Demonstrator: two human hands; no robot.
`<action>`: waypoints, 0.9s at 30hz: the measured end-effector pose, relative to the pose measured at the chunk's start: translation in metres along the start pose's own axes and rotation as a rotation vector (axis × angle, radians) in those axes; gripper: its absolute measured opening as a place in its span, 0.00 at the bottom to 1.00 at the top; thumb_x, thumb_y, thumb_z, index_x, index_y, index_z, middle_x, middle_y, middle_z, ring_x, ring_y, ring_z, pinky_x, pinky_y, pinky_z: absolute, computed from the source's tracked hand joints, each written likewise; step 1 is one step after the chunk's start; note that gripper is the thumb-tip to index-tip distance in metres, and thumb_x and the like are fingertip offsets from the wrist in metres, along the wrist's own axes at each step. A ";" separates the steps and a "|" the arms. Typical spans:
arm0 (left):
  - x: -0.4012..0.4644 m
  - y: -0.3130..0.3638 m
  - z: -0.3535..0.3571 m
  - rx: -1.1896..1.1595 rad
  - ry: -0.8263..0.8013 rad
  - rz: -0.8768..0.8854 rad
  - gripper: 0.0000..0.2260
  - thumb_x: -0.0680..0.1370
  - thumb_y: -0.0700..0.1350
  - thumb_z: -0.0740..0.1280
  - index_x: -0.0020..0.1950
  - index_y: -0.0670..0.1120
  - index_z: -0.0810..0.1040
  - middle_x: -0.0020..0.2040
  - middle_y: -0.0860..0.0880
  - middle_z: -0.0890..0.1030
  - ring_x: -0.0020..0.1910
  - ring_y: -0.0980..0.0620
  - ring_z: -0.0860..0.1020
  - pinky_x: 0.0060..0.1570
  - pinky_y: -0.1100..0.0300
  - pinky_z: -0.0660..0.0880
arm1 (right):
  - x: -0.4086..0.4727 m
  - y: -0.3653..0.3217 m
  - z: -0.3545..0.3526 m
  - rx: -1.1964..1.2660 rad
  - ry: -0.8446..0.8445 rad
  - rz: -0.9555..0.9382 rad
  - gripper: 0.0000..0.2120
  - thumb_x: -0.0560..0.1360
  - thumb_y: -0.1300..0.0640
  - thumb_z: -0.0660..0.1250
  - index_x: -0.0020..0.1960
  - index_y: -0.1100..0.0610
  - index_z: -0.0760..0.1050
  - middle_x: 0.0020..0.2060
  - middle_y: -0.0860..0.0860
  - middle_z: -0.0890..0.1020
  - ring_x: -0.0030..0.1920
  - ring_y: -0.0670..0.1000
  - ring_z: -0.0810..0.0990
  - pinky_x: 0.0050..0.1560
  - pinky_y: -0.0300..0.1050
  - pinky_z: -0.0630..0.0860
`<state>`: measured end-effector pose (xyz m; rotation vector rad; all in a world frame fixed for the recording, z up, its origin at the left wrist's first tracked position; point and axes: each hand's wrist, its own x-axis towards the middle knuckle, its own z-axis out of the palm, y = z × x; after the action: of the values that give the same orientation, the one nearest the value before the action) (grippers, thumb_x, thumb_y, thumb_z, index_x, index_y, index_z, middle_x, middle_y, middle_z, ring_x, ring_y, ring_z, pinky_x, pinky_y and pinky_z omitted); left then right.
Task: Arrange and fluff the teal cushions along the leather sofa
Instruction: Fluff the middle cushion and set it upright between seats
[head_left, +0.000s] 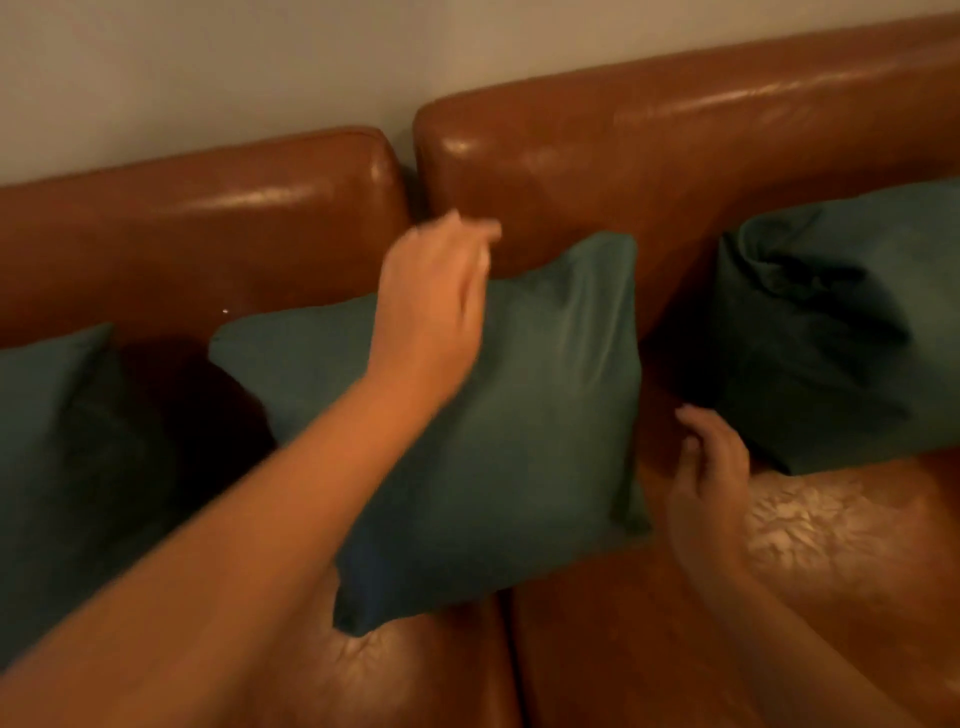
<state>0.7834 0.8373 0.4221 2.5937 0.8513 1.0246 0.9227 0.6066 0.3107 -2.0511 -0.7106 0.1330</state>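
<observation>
Against a pale wall (208, 67), the leather sofa (675, 156) carries teal cushions (519, 415).

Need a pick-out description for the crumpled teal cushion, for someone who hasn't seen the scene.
Start at the brown leather sofa along the wall. Three teal cushions lean on its back; take the rightmost cushion, beyond the right hand. Unlike the smooth middle cushion, its top is creased and caved in.

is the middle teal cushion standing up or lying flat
Standing, tilted: the middle cushion leans back against the sofa backrest, its bottom edge on the seat.
</observation>
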 end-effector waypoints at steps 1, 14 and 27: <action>-0.034 0.008 -0.008 0.094 -0.090 0.032 0.17 0.80 0.47 0.55 0.65 0.42 0.74 0.65 0.44 0.76 0.67 0.45 0.70 0.68 0.45 0.61 | 0.002 -0.021 0.009 -0.036 0.020 -0.185 0.14 0.79 0.59 0.55 0.61 0.59 0.74 0.61 0.53 0.76 0.67 0.57 0.70 0.70 0.53 0.63; -0.135 -0.019 0.025 0.573 -0.442 -0.144 0.28 0.79 0.58 0.52 0.77 0.49 0.53 0.78 0.48 0.53 0.77 0.48 0.52 0.72 0.39 0.48 | 0.018 -0.104 0.116 -0.657 -0.367 -0.718 0.24 0.82 0.49 0.43 0.76 0.53 0.58 0.76 0.49 0.58 0.77 0.55 0.52 0.74 0.62 0.49; -0.126 -0.063 -0.004 0.665 -0.260 -0.461 0.29 0.79 0.60 0.51 0.77 0.49 0.54 0.77 0.42 0.55 0.76 0.38 0.52 0.68 0.30 0.45 | 0.054 -0.089 0.104 -0.651 -0.330 -0.752 0.27 0.80 0.42 0.48 0.77 0.48 0.55 0.77 0.49 0.55 0.77 0.55 0.51 0.73 0.65 0.47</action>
<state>0.6786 0.8136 0.3303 2.6962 1.8410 0.2884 0.8918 0.7485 0.3336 -2.2105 -1.8751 -0.2302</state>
